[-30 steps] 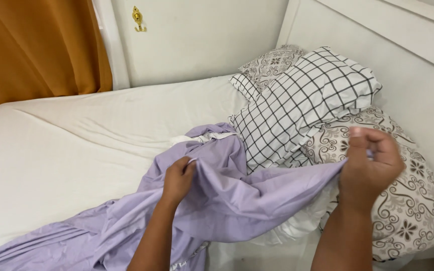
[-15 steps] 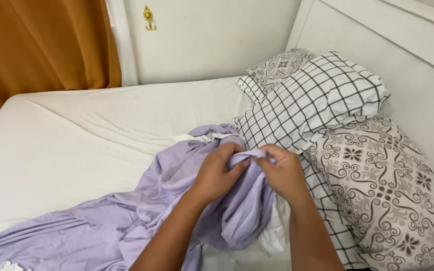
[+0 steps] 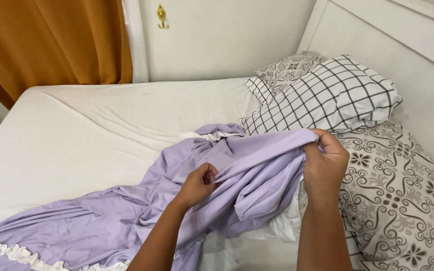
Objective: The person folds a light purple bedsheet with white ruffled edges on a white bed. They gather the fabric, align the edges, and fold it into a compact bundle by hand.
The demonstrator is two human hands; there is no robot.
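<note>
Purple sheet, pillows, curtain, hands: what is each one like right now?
Purple sheet: crumpled, edge pulled taut between both hands.
Left hand: pinching the sheet.
Right hand: gripping the sheet's edge.
Checked pillow: lying on the patterned pillow.
Orange curtain: hanging, drawn.
Mattress: covered in white.

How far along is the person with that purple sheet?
Early on. Both hands, left and right, pinch one edge of the lilac sheet stretched between them. The rest lies crumpled across the white mattress, its ruffled trim bunched; the pillows sit stacked aside.

No packages, labels, signs or screens in view.
</note>
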